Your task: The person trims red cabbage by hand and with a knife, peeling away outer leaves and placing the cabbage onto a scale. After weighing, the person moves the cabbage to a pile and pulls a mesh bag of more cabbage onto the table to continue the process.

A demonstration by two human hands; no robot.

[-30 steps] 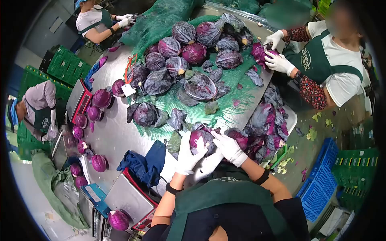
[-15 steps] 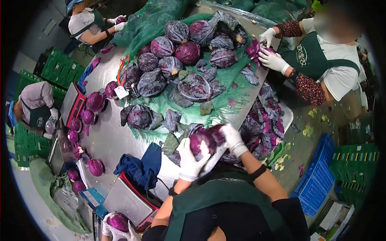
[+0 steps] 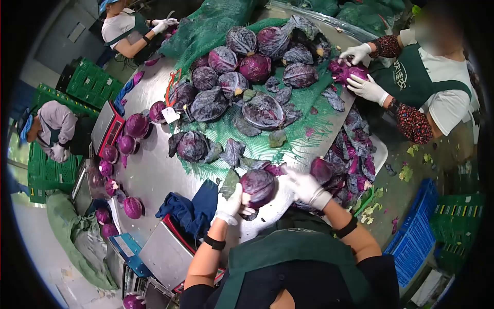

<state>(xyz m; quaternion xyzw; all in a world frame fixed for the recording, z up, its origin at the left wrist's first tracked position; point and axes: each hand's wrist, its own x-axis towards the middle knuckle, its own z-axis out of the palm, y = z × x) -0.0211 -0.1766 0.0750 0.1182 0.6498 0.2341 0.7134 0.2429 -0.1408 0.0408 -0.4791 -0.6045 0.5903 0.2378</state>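
Note:
My left hand, in a white glove, cups a red cabbage from its left side, above the near edge of the table. My right hand, also gloved and a little blurred, is just right of the cabbage with fingers stretched towards it; nothing shows in it. Beyond that hand, a smooth purple piece, perhaps a leaf, is over the edge of a white bin full of stripped leaves. Behind the held cabbage, loose outer leaves lie on a green net.
Whole cabbages are heaped on the net. Peeled ones line the table's left side. A scale and dark blue cloth are near my left arm. Across the bin, a co-worker's gloved hands hold a cabbage. Blue crates stand right.
My right hand has come away from the dark outer leaf it was pulling at the cabbage. The cabbage is turned in my left hand. Gloved hands around a cabbage at lower left are gone.

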